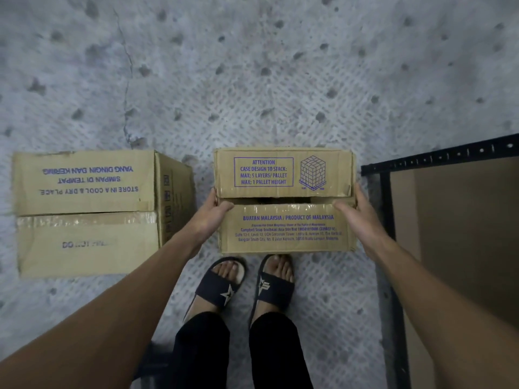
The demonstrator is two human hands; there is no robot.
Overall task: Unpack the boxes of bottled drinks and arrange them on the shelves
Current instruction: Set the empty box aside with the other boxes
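Note:
A brown cardboard box [283, 175] with purple print is just in front of my feet, its two top flaps closed with a narrow dark gap between them. My left hand [212, 213] grips its left side, thumb hooked over the near flap's edge. My right hand [355, 213] grips the right side the same way. A second, larger cardboard box [84, 197] sits on the floor to the left, taped shut, untouched. No bottles are visible.
A black metal shelf frame [438, 160] with a brown board [463, 234] fills the right edge. My feet in dark slides [247, 284] stand right behind the held box. Rough grey concrete floor [252, 66] stretches ahead.

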